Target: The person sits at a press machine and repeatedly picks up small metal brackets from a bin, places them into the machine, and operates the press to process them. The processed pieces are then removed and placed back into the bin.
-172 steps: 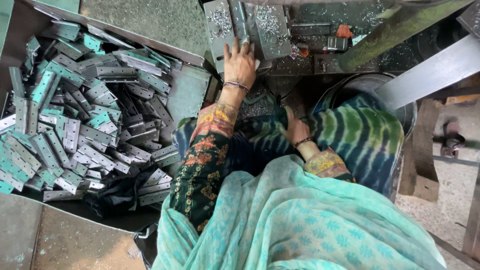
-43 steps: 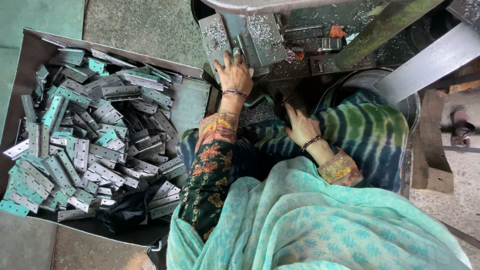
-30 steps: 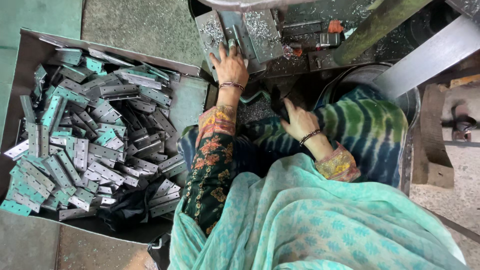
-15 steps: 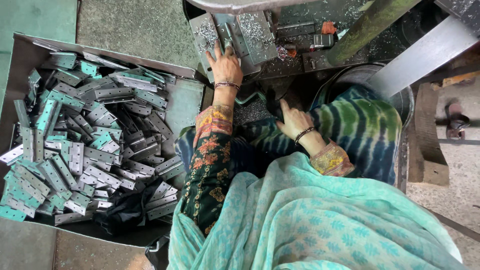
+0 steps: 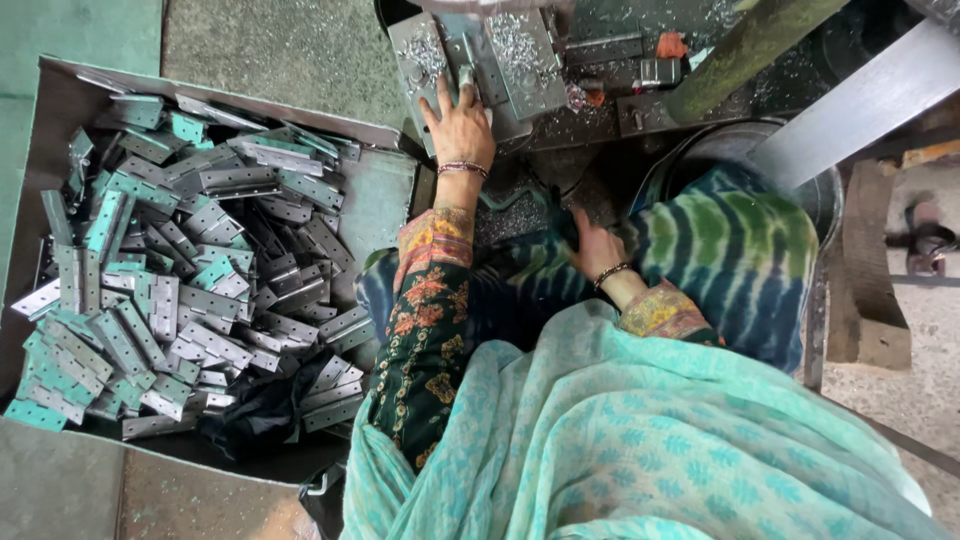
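My left hand [image 5: 460,125] reaches forward onto the grey machine bed [image 5: 520,60], which is strewn with metal shavings. Its fingers lie spread over a small metal hinge [image 5: 466,78] and press it against the bed. My right hand [image 5: 597,245], with a bracelet at the wrist, rests low on my lap on the green and blue tie-dye cloth [image 5: 730,250]. Its fingertips dip into a dark gap under the bed, so what they touch is hidden.
A large metal tray [image 5: 375,205] on my left holds a heap of several grey and teal hinges [image 5: 170,270]. A green post [image 5: 745,45] and a grey steel bar [image 5: 850,105] slant across the upper right. A wooden block [image 5: 875,270] stands to the right.
My left hand has slid a little further forward over the machine bed with the hinge under its fingers. My right hand has stayed on my lap.
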